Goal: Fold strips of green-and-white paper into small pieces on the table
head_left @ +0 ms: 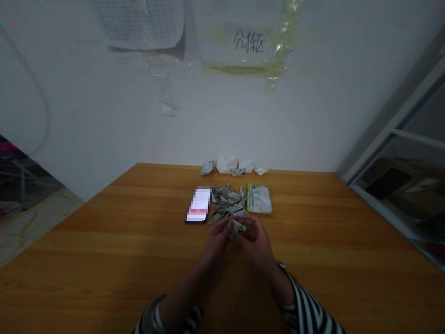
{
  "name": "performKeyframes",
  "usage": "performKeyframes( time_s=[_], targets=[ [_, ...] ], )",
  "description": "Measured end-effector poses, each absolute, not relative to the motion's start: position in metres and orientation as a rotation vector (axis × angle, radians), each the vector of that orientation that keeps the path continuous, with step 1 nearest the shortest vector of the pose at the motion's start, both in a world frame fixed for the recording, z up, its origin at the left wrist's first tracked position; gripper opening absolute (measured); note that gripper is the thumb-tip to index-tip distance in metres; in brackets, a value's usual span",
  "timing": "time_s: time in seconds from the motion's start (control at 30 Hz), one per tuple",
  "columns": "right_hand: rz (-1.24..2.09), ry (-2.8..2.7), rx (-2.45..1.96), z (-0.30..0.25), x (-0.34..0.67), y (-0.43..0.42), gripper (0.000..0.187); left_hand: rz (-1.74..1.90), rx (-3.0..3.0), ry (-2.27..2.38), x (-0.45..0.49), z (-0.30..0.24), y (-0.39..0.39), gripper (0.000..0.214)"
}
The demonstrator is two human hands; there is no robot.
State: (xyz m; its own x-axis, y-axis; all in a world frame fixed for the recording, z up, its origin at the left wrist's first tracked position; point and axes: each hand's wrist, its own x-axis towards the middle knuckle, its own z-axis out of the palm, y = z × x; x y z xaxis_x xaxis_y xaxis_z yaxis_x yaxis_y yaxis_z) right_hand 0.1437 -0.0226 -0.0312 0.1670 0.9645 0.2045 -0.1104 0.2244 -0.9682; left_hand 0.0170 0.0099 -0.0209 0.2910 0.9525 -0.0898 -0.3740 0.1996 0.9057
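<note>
Between my two hands is a small piece of printed green and white paper (238,227). My left hand (218,235) pinches its left side, with the thumb on top. On the other side, the fingers of my right hand (257,239) close round its right edge. Just beyond my fingertips lies a loose heap of crumpled, printed paper scraps (229,199). A phone (199,205) with a lit, blurred screen lies flat left of the heap. To the heap's right rests a flat green and white printed packet (259,198).
Along the table's back edge sit crumpled white tissues (226,165) and a crumpled printed wad (207,168). The wooden table (104,241) meets a white wall bearing taped papers (248,44). A metal-framed shelf (399,185) stands at the right.
</note>
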Motion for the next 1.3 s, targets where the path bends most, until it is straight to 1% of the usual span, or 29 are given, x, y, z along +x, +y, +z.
performKeyframes(
  time_s=[0.07, 0.17, 0.23, 0.33, 0.47, 0.5, 0.53, 0.67, 0.83, 0.93, 1.0, 1.1, 1.2, 1.3],
  targets=[
    [0.980, -1.080, -1.057, -0.032, 0.143, -0.023, 0.044, 1.058, 0.931, 0.778, 0.018, -0.021, 0.008, 0.043],
    [1.112, -1.100, -1.003, -0.034, 0.143, -0.023, 0.057, 1.079, 0.935, 0.756, 0.019, -0.022, 0.007, 0.039],
    [1.164, -1.116, -0.994, -0.034, 0.144, -0.022, 0.058, 1.091, 0.960, 0.753, 0.018, -0.022, 0.006, 0.038],
    [1.104, -1.058, -1.038, -0.034, 0.149, -0.021, 0.051, 1.089, 1.091, 0.796, 0.017, -0.016, 0.005, 0.036],
    [1.034, -0.991, -1.068, -0.029, 0.158, -0.019, 0.024, 1.079, 1.281, 0.809, 0.016, -0.007, 0.004, 0.035],
    [1.041, -0.975, -1.055, -0.027, 0.159, -0.020, 0.022, 1.086, 1.299, 0.798, 0.016, -0.007, 0.004, 0.037],
    [1.055, -0.953, -1.036, -0.026, 0.159, -0.020, 0.022, 1.094, 1.310, 0.793, 0.015, -0.007, 0.004, 0.039],
    [1.118, -0.902, -0.940, -0.023, 0.152, -0.022, 0.035, 1.089, 1.338, 0.819, 0.017, -0.013, 0.004, 0.041],
    [1.106, -0.911, -0.901, -0.025, 0.147, -0.024, 0.038, 1.054, 1.338, 0.755, 0.020, -0.016, 0.001, 0.051],
    [1.123, -0.951, -0.898, -0.022, 0.149, -0.024, 0.038, 1.033, 1.281, 0.758, 0.018, -0.013, 0.001, 0.044],
    [1.117, -0.994, -0.908, -0.021, 0.150, -0.024, 0.042, 1.015, 1.276, 0.778, 0.016, -0.011, 0.001, 0.041],
    [1.071, -1.036, -0.971, -0.022, 0.150, -0.023, 0.049, 1.018, 1.322, 0.821, 0.017, -0.013, 0.000, 0.042],
    [1.017, -1.060, -1.051, -0.025, 0.150, -0.022, 0.049, 1.027, 1.349, 0.830, 0.021, -0.018, -0.002, 0.044],
    [0.952, -1.056, -1.097, -0.028, 0.151, -0.022, 0.045, 1.004, 1.350, 0.800, 0.022, -0.019, -0.002, 0.043]
  ],
)
